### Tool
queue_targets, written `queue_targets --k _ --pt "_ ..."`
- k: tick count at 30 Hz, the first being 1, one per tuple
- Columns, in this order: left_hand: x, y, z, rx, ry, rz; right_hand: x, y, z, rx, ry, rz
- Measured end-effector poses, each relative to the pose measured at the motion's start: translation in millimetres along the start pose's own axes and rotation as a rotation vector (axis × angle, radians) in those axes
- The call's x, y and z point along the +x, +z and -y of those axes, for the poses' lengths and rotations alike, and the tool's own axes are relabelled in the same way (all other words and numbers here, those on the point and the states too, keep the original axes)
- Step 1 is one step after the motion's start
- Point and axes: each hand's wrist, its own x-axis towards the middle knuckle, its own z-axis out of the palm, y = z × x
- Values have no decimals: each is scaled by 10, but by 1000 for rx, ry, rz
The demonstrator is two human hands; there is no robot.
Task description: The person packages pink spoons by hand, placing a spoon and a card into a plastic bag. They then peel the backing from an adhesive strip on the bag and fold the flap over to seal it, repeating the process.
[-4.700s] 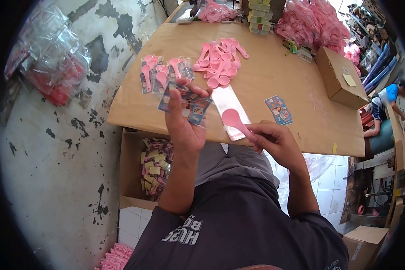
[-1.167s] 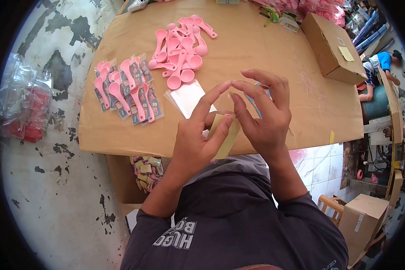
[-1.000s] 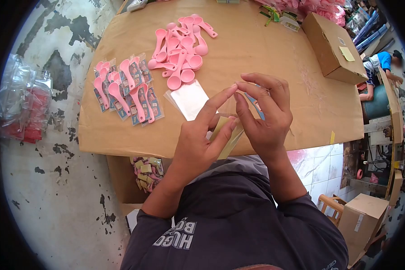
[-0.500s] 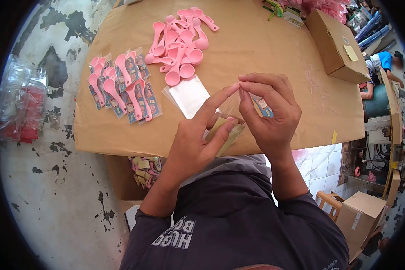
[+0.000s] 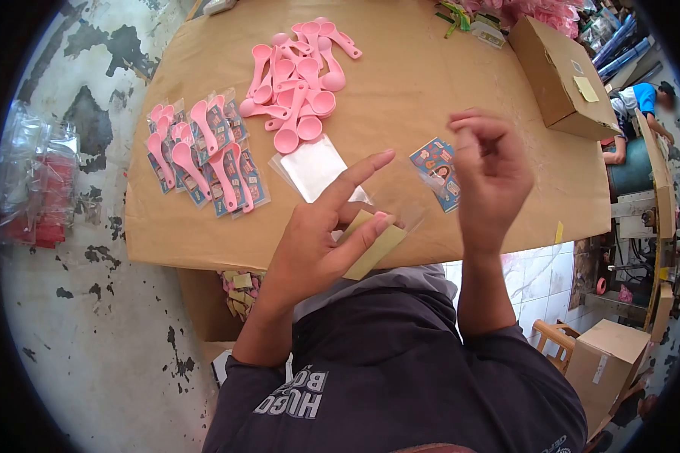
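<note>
My left hand (image 5: 302,245) pinches a small clear plastic bag (image 5: 409,217) with a pale yellow-green card (image 5: 378,253) in it, thumb on top and index finger stretched out. My right hand (image 5: 493,177) is raised to the right, its fingers curled but smeared by motion; whether anything is between them does not show. Beside it a blue printed card (image 5: 440,177) lies on the table, partly hidden by that hand. Just beyond my left hand is a stack of white-looking clear bags (image 5: 310,170).
Loose pink measuring spoons (image 5: 298,83) are heaped at the back of the brown-covered table (image 5: 400,83). To the left lie several bagged spoons with blue cards (image 5: 223,177). A cardboard box (image 5: 563,75) stands back right. Another person (image 5: 635,106) is at far right.
My right hand has moved away from the bag, to the right, uncovering more of the blue card. My left hand keeps hold of the bag, now with the yellow-green card more exposed.
</note>
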Motion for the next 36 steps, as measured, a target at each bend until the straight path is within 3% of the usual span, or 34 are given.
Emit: queue_targets --k 2,3,5,7,9,15,22,24,26,28,30,31,34,36 --pt "-31 25 21 -35 -20 12 67 -99 -8 303 231 -117" --pt "-37 63 19 -164 -42 -14 46 -112 -6 302 234 -118" --pt "-28 67 9 -294 -56 -39 5 -139 17 251 189 74" --pt "-35 25 -7 -265 -99 39 -65 -62 94 160 102 123" --pt "-42 108 33 -275 -47 -18 -84 5 209 -200 -197 238" --pt "-93 129 1 -171 37 -65 -110 110 185 -388 -419 144" --pt "-94 109 -151 39 45 -18 -123 49 242 -382 -393 106" --pt "-118 97 -191 -9 10 12 -127 0 266 -216 -183 39" --pt "-121 104 -168 -53 -11 38 -78 -94 119 -117 -155 -30" --pt "-117 146 -89 -290 10 -38 -14 -159 128 -18 -130 -97" --pt "-119 135 -138 -383 -66 -86 37 -233 208 600 261 -238" --pt "-123 135 -154 -475 -148 -133 29 -269 182 598 266 -236" --pt "-120 81 -51 -462 -42 -181 -17 -380 17 770 201 -157" --pt "-104 111 -25 -505 12 -234 -81 -404 -60 798 251 194"
